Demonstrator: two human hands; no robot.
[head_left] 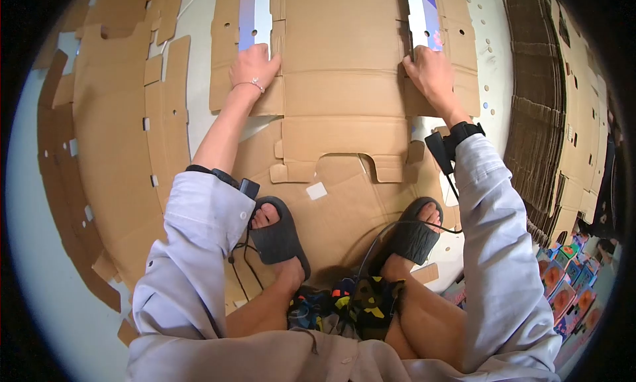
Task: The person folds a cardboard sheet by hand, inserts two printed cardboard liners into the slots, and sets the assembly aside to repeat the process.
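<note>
A flat, die-cut cardboard sheet lies in front of me, with fold lines and a notched near end. My left hand has its fingers curled over the near end of a white and purple strip on the sheet's left side. On the right side, my right hand is closed at the near end of a similar white and blue-purple strip. Both hands rest against the cardboard; their fingertips are hidden underneath or behind the knuckles.
Large flattened cardboard pieces cover the left side. A tall stack of folded cardboard stands at the right, with colourful printed packages below it. My sandalled feet are on cardboard, and a black cable runs between them.
</note>
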